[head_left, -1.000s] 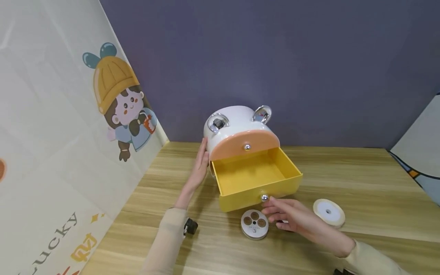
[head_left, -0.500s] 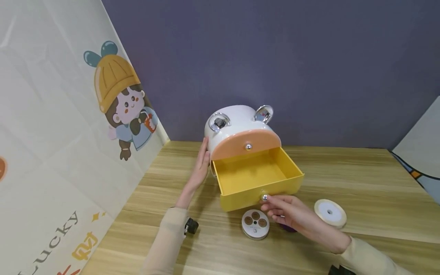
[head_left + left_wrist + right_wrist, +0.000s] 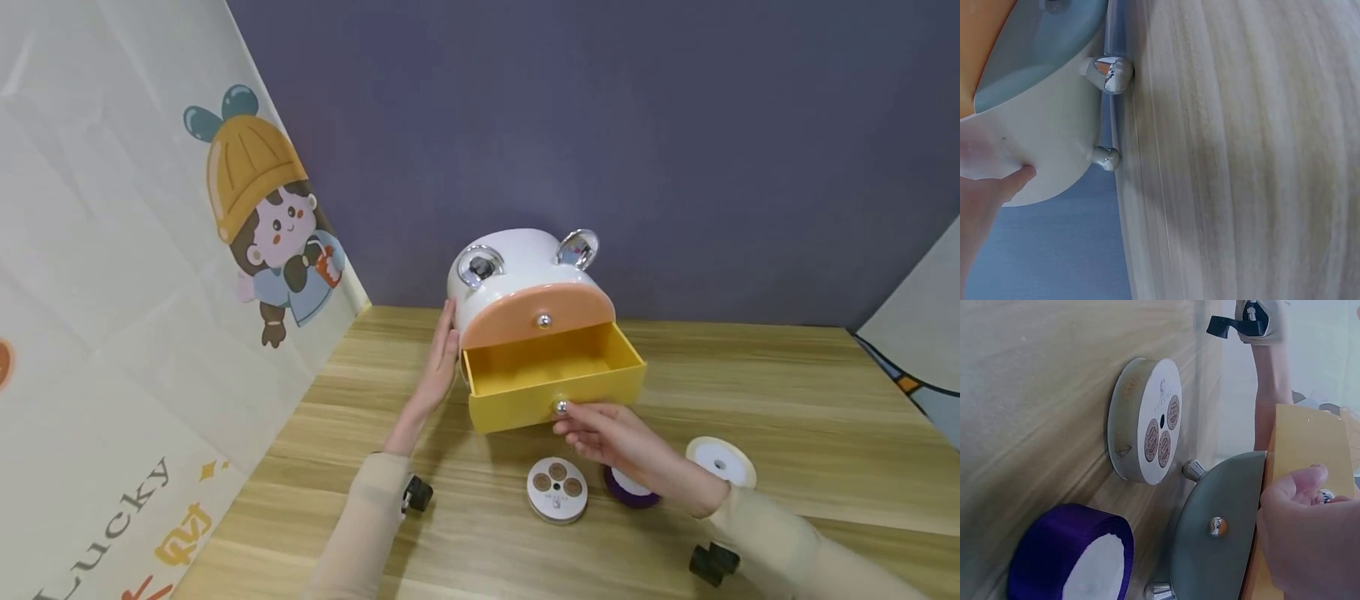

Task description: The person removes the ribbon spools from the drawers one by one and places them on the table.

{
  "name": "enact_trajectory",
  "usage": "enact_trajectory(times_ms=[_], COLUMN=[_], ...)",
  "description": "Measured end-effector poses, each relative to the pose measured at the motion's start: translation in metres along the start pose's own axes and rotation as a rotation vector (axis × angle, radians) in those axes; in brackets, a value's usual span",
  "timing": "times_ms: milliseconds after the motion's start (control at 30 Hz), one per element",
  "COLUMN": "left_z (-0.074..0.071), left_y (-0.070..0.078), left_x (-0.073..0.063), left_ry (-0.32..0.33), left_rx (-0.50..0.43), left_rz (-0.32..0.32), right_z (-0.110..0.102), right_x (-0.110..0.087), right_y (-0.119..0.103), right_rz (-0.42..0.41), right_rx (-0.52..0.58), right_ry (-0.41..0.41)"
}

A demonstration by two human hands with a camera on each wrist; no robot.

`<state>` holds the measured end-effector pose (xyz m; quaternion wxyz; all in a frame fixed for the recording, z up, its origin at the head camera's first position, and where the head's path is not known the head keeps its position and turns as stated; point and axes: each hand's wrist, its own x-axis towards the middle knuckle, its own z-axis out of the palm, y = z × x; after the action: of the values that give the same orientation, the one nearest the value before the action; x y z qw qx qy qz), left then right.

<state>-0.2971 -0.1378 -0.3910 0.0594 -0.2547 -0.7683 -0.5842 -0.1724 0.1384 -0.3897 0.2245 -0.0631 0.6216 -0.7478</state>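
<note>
A white rounded box (image 3: 517, 254) with silver ears stands near the back wall. Its yellow drawer (image 3: 517, 407), bare inside, sticks partly out below a closed orange drawer (image 3: 510, 318). My right hand (image 3: 618, 437) pinches the drawer's silver knob (image 3: 561, 407) between thumb and fingers; the knob (image 3: 1324, 497) is half hidden by that hand in the right wrist view. With straight fingers, my left hand (image 3: 437, 358) rests flat on the box's left side. The left wrist view shows its thumb (image 3: 1019, 181) against the white shell, above silver feet (image 3: 1110, 75).
A white ribbon spool (image 3: 557, 490) with brown circles lies in front of the drawer. A purple ribbon spool (image 3: 1054, 550) sits beneath my right forearm, and a cream spool (image 3: 723, 458) farther right. A grey-blue lower drawer (image 3: 1210, 556) is closed under the yellow one.
My right hand has taken hold of the knob and moved away from me, and the yellow drawer has slid partway back into the box. The left hand has stayed in place.
</note>
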Motion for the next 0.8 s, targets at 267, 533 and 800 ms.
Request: enact_trajectory(times_ms=[267,533,800], left_z=[-0.001,0.0,0.0], left_y=[0.003,-0.001,0.001], left_x=[0.002,0.001,0.0], left_ry=[-0.001,-0.008,-0.011], left_rx=[0.003,0.001,0.02], left_rz=[0.003,-0.004,-0.006], right_z=[-0.001,-0.003,-0.004], right_x=[0.02,0.033,0.045], right_y=[-0.008,-0.011,-0.013], right_rz=[0.002,0.004,-0.008], right_rx=[0.002,0.058,0.054], right_ry=[0.021,0.035,0.068])
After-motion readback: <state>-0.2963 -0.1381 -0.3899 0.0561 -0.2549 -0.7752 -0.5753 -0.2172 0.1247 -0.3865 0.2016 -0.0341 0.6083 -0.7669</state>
